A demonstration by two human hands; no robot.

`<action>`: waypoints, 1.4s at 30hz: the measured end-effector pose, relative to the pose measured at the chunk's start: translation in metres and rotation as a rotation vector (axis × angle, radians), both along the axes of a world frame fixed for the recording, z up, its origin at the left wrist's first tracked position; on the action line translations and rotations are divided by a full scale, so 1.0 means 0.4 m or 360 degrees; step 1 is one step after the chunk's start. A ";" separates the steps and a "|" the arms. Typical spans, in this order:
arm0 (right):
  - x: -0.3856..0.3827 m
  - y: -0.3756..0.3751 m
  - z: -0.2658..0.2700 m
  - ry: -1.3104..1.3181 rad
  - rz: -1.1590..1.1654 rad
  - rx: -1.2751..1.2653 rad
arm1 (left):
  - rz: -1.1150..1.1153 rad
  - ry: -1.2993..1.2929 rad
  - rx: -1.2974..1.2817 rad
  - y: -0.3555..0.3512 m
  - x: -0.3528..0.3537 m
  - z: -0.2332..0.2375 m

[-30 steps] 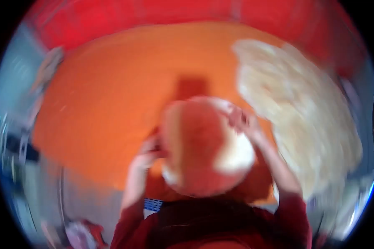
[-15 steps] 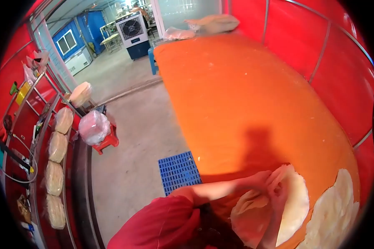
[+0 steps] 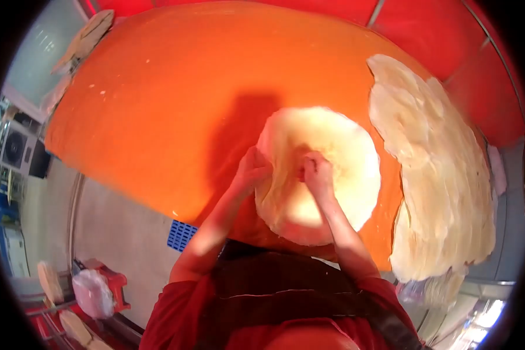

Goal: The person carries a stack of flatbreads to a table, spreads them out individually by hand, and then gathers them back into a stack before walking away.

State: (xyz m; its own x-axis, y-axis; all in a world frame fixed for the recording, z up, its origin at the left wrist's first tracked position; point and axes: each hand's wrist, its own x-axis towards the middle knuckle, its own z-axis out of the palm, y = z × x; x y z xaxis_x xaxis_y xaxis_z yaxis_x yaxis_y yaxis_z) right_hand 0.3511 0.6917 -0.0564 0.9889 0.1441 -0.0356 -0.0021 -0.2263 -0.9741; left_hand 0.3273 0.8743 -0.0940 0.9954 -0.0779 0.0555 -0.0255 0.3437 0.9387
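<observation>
A large round flatbread (image 3: pixel 350 157), pale and thin, lies spread before me on the orange-covered table (image 3: pixel 157 116). At its left edge, where the sheet is slightly folded, my left hand (image 3: pixel 255 167) is closed on the rim. My right hand (image 3: pixel 317 170) is over the middle of the bread with its fingers curled tightly together. I cannot tell what, if anything, is in those curled fingers. To the right, a broad spread of overlapping flatbreads (image 3: pixel 437 175) covers that end of the table.
Wrapped packs (image 3: pixel 87 38) lie at the table's far left corner. On the floor are a blue plastic grate (image 3: pixel 181 234) and a red stool (image 3: pixel 118 286) bearing a plastic-wrapped bundle (image 3: pixel 93 293). A fan unit (image 3: pixel 17 146) stands far left. Red panels (image 3: pixel 437 41) border the table's back.
My view has turned right and down over the table. My hands have moved apart, left to the rim and right over the middle. The folded flatbread now lies mostly flat.
</observation>
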 end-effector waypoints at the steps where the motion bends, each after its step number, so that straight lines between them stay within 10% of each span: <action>1: -0.009 0.023 -0.022 -0.0080 0.0080 -0.0053 | 0.0036 0.0066 0.0114 -0.003 0.005 0.001; 8: -0.034 0.029 -0.012 -0.0249 0.0213 -0.0393 | 0.0137 0.0284 0.0356 -0.007 0.007 0.038; 12: -0.022 -0.020 -0.006 0.0471 -0.0476 0.0676 | -0.0127 0.0473 -0.0344 0.047 0.005 0.022; 22: -0.018 0.074 -0.017 -0.0606 -0.0044 -0.0795 | 0.0157 0.0453 -0.0351 0.017 0.012 -0.053; 24: 0.060 -0.033 -0.028 0.0098 0.0134 0.0456 | 0.0220 0.0421 -0.0224 0.045 0.040 -0.085; 27: 0.038 -0.279 0.199 0.0329 -0.0432 0.0484 | 0.0254 0.0442 -0.0114 0.149 0.064 -0.075; 34: -0.253 -0.902 0.198 -0.0238 -0.1181 0.0698 | 0.0158 0.0659 -0.0135 0.396 -0.030 -0.041; 38: -0.475 -0.959 0.194 0.0113 -0.1400 0.0114 | -0.0123 0.0852 -0.0529 0.472 -0.082 -0.052; 40: -0.480 -1.033 0.095 0.0551 -0.1542 -0.2075 | -0.0284 0.0588 -0.0698 0.506 -0.103 -0.061; 42: -0.417 -0.932 0.075 -0.0245 -0.1575 -0.2288 | -0.0359 0.0404 -0.0646 0.507 -0.089 -0.055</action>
State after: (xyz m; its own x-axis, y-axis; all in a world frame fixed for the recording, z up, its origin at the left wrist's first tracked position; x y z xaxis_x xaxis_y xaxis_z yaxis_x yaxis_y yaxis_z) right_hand 0.1844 0.3188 -0.0264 0.6834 -0.5209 0.5115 -0.5950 -0.8034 -0.0231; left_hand 0.2916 1.0773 -0.1160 0.9424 -0.3140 -0.1149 0.3019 0.6515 0.6960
